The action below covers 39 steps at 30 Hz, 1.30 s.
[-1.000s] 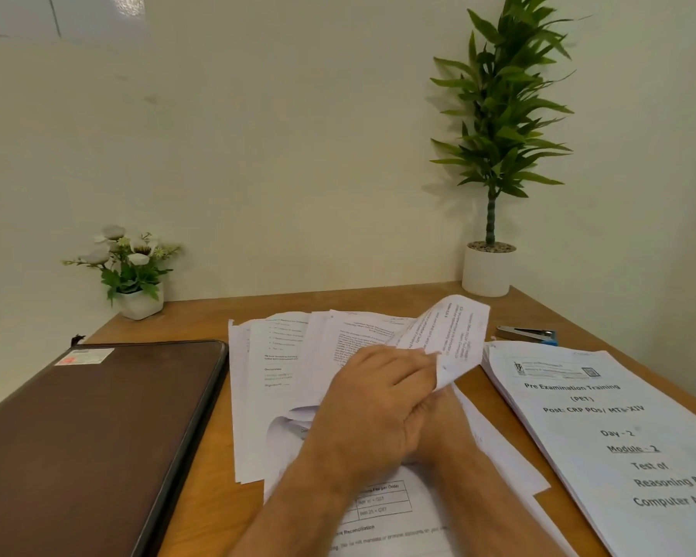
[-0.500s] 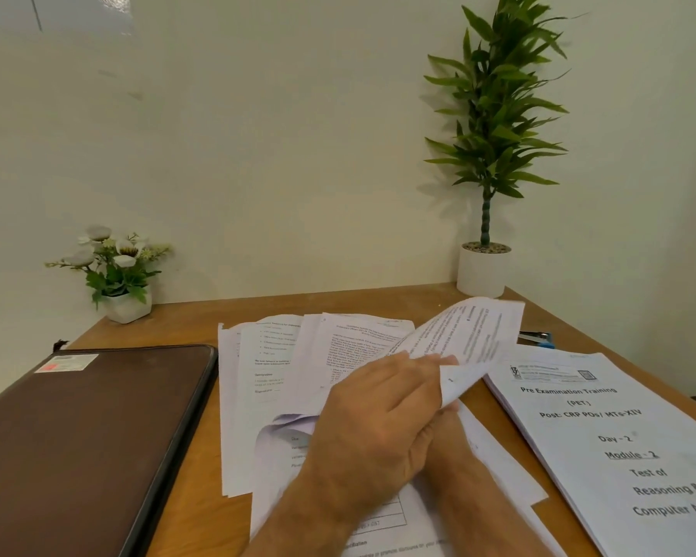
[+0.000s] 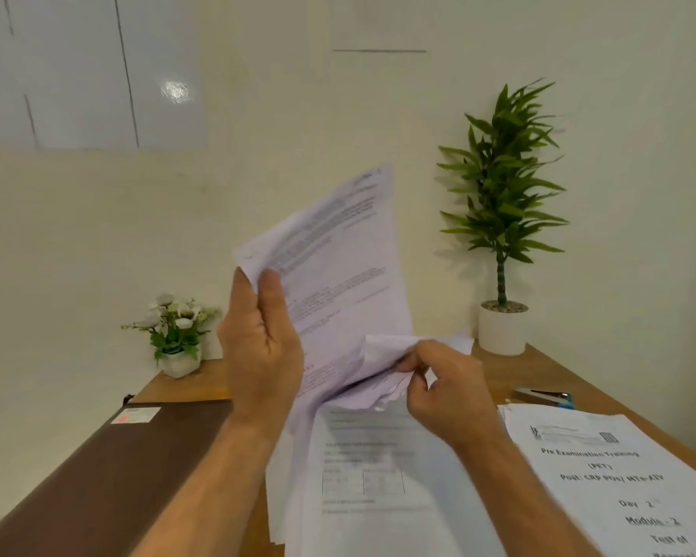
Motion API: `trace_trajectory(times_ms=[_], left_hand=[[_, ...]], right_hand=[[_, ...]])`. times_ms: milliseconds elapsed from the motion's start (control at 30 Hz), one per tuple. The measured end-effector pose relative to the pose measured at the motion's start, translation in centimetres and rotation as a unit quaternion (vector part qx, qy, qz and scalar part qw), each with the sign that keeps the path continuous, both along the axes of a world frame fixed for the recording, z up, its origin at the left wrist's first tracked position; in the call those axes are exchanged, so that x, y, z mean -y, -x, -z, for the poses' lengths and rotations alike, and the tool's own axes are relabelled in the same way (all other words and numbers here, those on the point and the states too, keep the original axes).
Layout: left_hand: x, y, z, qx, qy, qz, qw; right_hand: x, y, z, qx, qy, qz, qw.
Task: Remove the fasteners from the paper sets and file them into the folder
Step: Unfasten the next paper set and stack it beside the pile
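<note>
Wooden tabletop (image 3: pixel 539 371) bearing a closed brown folder (image 3: pixel 109 476), a bound booklet (image 3: pixel 619 484) and loose sheets (image 3: pixel 378 476). Above these, the left hand (image 3: pixel 262 347) grips a raised printed page (image 3: pixel 338 275); the right hand (image 3: pixel 447 383) pinches its crumpled corner.

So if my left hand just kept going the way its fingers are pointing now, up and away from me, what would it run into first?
Probably nothing solid. The left hand pinches the lifted white printed sheet, fingers pointing up toward the bare cream wall. The way looks free until the wall, though depth is hard to judge.
</note>
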<state>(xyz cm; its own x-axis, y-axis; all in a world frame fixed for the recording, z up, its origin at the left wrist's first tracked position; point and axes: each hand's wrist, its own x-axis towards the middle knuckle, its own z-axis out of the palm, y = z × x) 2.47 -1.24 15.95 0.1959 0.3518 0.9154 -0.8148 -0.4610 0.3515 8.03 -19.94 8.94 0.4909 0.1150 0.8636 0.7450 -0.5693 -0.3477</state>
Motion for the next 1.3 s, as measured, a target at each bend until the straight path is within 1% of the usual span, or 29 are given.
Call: trace_trajectory(times_ms=[133,200,400,500,567,633,700,767,800,900,967,1033,1100,1200,1300], left_hand=[[-2.0,0.6,-3.6,-0.007,-0.011,0.000,1.000],[-2.3,1.1,-4.6,-0.030,-0.020,0.014,0.999],[-2.4,2.5,-5.6,-0.110,-0.087,0.017,0.990],[-2.4,2.7,-6.9,-0.126,-0.110,0.024,0.986],[-2.5,3.1,-8.7,-0.121,-0.122,0.035,0.984],[-2.5,3.7,-10.9,-0.117,-0.121,0.058,0.984],[-2.4,4.6,-12.8,-0.123,-0.093,0.091,0.984],[-2.4,5.1,-14.0,-0.149,-0.057,0.134,0.978],[-2.5,5.2,-14.2,-0.163,-0.057,0.156,0.973],[-2.3,5.2,-12.9,-0.190,-0.102,0.179,0.960],[-2.1,4.9,-11.0,-0.222,-0.097,0.182,0.953],[-2.3,3.9,-8.6,-0.266,-0.052,0.213,0.938],[-2.6,2.9,-5.9,-0.320,0.020,0.229,0.919],[-3.4,2.0,-0.8,-0.417,0.145,0.235,0.866],[-4.6,1.5,5.3,-0.488,0.223,0.241,0.809]], right_hand=[[-0.1,-0.9,-5.5,0.034,0.001,0.000,0.999],[-0.4,-0.6,-7.9,0.063,0.011,-0.004,0.998],[-1.4,1.5,-13.2,0.133,0.016,-0.033,0.990],[-2.2,2.8,-16.1,0.140,0.031,-0.049,0.988],[-2.7,3.7,-18.2,0.135,0.033,-0.053,0.989],[-3.0,4.6,-20.5,0.132,0.030,-0.048,0.990],[-3.2,5.6,-22.5,0.139,0.038,-0.034,0.989],[-3.6,6.5,-23.8,0.135,0.047,-0.025,0.989],[-3.9,6.8,-24.1,0.130,0.052,-0.023,0.990],[-4.9,7.1,-23.7,0.089,0.077,0.010,0.993],[-5.3,6.6,-22.3,0.050,0.080,0.024,0.995],[-5.4,5.4,-20.1,0.018,0.078,0.018,0.997],[-5.2,4.1,-17.1,-0.005,0.091,0.000,0.996],[-3.6,3.0,-11.8,-0.065,0.113,-0.053,0.990],[-1.0,2.2,-6.1,-0.161,0.098,-0.045,0.981]])
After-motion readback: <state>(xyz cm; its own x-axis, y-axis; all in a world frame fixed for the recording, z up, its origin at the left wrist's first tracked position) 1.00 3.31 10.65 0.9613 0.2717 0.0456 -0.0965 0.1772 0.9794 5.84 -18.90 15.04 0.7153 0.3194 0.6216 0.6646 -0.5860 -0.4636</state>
